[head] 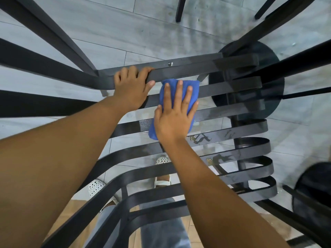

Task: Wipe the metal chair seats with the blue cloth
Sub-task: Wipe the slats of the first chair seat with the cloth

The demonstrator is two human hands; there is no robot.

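Observation:
A black metal chair seat [232,108] made of flat slats fills the middle of the view. A folded blue cloth [192,86] lies across the slats near the seat's far edge. My right hand [174,115] presses flat on the cloth with straight, spread fingers. Just left of it, my left hand [132,86] grips the far bar of the seat frame, fingers curled over it and thumb below. Several slats to the right of the cloth carry wet smears.
The chair's back slats [44,68] fan out at the left. A round black table base [268,68] stands on the grey tile floor beyond the seat. Another dark round base [315,190] sits at the right edge. My feet in white shoes [162,181] show below the slats.

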